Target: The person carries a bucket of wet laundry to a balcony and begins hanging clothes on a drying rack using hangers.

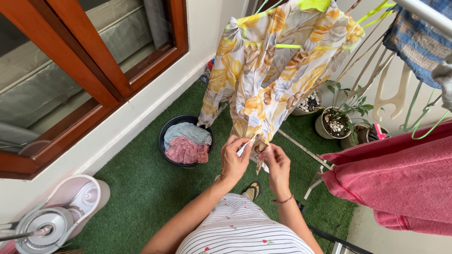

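A yellow, grey and brown floral garment (273, 66) hangs from a bright yellow-green hanger (314, 4) in front of me. My left hand (234, 160) pinches the garment's bottom hem, fingers closed on the cloth. My right hand (278, 162), with a thin bracelet at the wrist, grips the same hem right beside it. A small white bit shows between the two hands. Below, a black basin (163, 131) on the green turf holds a light blue cloth (188, 132) and a pink cloth (186, 151).
A pink towel (400, 183) hangs over a drying rack at the right. Potted plants (336, 120) stand by the far wall. A white mop bucket (61, 214) sits at lower left under a wood-framed window (94, 70). Blue cloth (419, 37) and empty hangers hang upper right.
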